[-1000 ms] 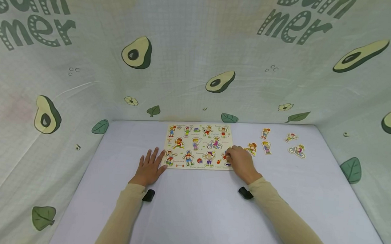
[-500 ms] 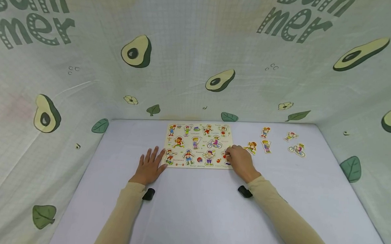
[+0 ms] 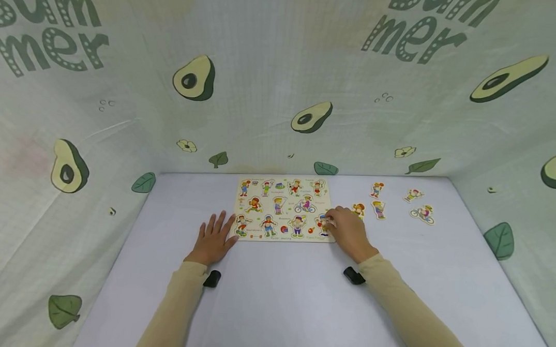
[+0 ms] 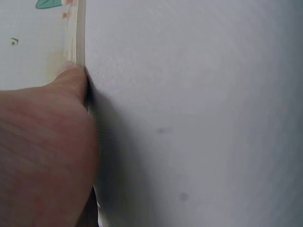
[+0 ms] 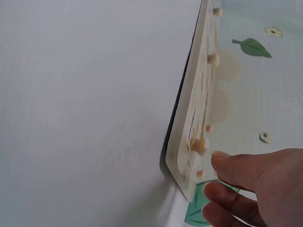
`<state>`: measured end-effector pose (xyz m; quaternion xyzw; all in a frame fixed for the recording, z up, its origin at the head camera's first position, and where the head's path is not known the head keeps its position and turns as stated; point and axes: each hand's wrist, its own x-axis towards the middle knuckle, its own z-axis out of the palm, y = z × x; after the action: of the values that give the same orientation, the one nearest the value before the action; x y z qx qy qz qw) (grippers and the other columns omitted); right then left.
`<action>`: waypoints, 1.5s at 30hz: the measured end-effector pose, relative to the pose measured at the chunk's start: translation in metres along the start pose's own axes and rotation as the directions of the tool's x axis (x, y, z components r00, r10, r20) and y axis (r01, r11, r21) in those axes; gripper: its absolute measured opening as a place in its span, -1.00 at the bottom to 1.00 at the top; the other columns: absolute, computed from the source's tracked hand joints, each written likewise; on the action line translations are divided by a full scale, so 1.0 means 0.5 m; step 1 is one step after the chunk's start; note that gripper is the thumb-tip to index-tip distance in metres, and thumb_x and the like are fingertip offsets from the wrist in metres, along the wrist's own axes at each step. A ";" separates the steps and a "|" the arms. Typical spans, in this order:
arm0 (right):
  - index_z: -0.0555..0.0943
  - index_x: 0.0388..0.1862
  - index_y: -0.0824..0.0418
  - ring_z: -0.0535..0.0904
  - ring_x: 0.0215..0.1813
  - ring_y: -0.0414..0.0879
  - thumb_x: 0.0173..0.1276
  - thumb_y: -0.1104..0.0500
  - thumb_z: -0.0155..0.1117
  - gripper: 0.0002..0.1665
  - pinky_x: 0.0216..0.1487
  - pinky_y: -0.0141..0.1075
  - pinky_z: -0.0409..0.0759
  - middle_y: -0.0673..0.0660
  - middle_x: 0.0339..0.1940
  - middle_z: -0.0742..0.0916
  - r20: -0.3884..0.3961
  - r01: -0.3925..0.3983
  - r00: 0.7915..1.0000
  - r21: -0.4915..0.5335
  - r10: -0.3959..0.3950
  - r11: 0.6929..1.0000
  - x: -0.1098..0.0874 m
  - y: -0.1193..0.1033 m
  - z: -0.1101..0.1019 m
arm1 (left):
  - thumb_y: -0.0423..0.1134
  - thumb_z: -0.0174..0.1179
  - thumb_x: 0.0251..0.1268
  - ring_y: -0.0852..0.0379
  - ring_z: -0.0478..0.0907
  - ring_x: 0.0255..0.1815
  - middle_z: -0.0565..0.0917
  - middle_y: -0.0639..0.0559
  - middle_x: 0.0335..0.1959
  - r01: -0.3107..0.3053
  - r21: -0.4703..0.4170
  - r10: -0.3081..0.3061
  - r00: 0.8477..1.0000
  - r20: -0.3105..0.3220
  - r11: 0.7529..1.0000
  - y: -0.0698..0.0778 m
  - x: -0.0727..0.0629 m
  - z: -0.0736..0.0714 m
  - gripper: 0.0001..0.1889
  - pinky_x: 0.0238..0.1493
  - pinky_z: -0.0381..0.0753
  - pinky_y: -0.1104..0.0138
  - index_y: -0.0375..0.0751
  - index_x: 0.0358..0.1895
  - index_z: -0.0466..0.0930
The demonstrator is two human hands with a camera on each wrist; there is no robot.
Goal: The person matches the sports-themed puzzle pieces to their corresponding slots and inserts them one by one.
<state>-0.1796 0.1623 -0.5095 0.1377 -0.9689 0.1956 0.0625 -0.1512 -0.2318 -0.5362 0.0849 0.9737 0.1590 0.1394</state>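
A wooden peg puzzle board [image 3: 282, 239] with printed sports figures lies on the table, its front edge facing me. My left hand [image 3: 211, 240] lies flat with fingers spread at the board's left side. Its thumb [image 4: 71, 78] touches the board's edge in the left wrist view. My right hand [image 3: 348, 231] is over the board's lower right corner, beside a boy-with-paddle piece [image 3: 323, 224] that sits in the board. In the right wrist view the thumb and fingers are loosely bent, apart from the wooden knob [image 5: 198, 145], with nothing between them.
Several loose figure pieces lie right of the board: a runner [image 3: 358, 210] partly behind my right hand, a figure with a stick [image 3: 378, 209], a ball player [image 3: 377, 190], a leaping figure [image 3: 413, 195] and a cyclist [image 3: 422, 214]. A patterned cloth [image 3: 252, 115] hangs behind.
My right hand has let go of the boy-with-paddle piece and moved slightly right, uncovering it. The left hand has stayed at the board's edge.
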 end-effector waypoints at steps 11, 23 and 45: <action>0.74 0.00 0.36 0.72 -0.05 0.25 0.33 0.33 0.53 -0.71 -0.13 0.10 0.71 0.31 -0.06 0.75 -0.105 -0.065 0.993 -0.019 0.063 0.998 0.003 0.097 -0.043 | 0.07 -0.04 0.70 -0.42 -0.36 0.74 -0.20 -0.32 0.76 0.003 0.002 -0.003 1.000 -0.019 1.000 0.001 -0.001 0.001 -0.24 0.64 -0.34 -0.34 -0.17 0.74 -0.05; 0.70 0.06 0.43 0.69 -0.04 0.31 0.38 0.34 0.47 -0.69 -0.11 0.17 0.67 0.35 -0.07 0.74 -0.027 -0.130 0.991 -0.017 0.130 0.991 0.006 0.144 -0.058 | 0.06 -0.06 0.72 -0.41 -0.37 0.74 -0.21 -0.31 0.76 0.008 0.005 -0.008 1.000 -0.010 1.000 0.004 -0.004 0.000 -0.25 0.64 -0.36 -0.33 -0.17 0.74 -0.06; 0.75 -0.13 0.40 0.71 -0.21 0.15 0.41 0.34 0.46 -0.87 -0.19 0.06 0.69 0.30 -0.22 0.76 0.036 -0.127 0.991 -0.029 0.128 0.992 0.027 0.157 -0.051 | 0.12 -0.07 0.71 -0.39 -0.35 0.75 -0.17 -0.29 0.77 -0.001 0.008 0.001 0.999 -0.040 1.000 0.008 -0.010 0.001 -0.24 0.66 -0.35 -0.31 -0.13 0.75 -0.05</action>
<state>-0.2137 0.2387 -0.5120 0.0785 -0.9792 0.1839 0.0333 -0.1456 -0.2290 -0.5343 0.0827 0.9769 0.1567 0.1198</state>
